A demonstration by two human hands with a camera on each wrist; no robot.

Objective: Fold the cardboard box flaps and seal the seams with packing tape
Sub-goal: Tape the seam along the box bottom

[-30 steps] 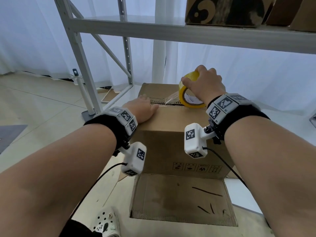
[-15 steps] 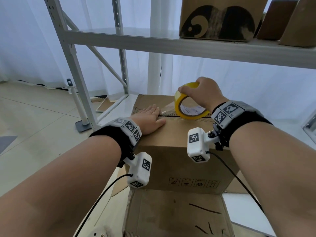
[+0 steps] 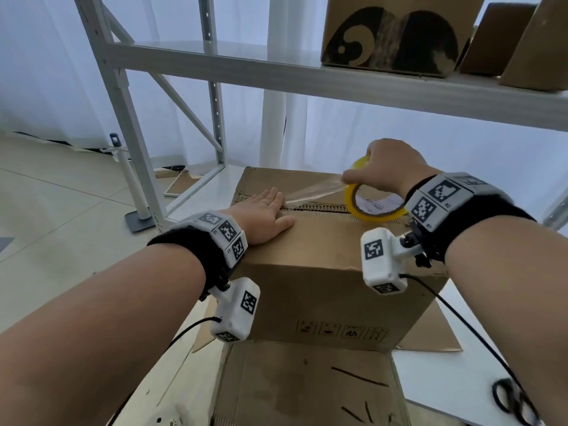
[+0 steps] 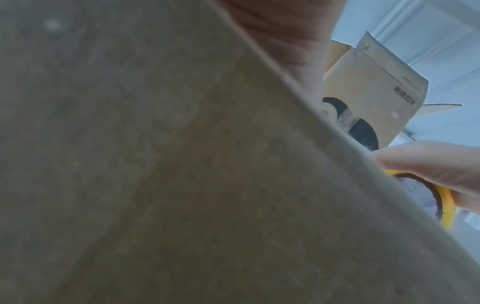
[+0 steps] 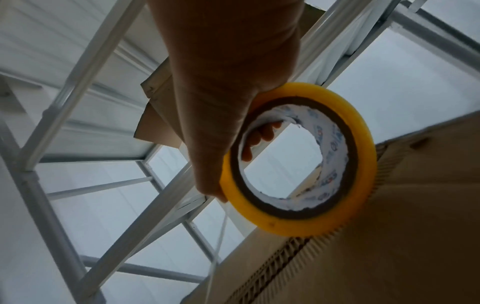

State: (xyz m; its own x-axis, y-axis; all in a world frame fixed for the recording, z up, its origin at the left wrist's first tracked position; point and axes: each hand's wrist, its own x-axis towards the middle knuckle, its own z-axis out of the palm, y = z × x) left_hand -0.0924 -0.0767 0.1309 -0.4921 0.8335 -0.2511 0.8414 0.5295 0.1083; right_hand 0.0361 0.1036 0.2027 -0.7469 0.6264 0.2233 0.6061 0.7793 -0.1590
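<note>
left hand flat on the cardboard box seam, right hand gripping tape roll beside it

**Where everything sits**

The box stands at centre under the shelf. On its top, the left hand lies flat at 9 o'clock of the seam, the tape roll in the right hand at 3 o'clock (tape stretched between them). Scissors lie at 4 o'clock, well apart. More boxes sit on the shelf at 12 o'clock.

Tape roll further right along the seam (longer clear strip).
</note>
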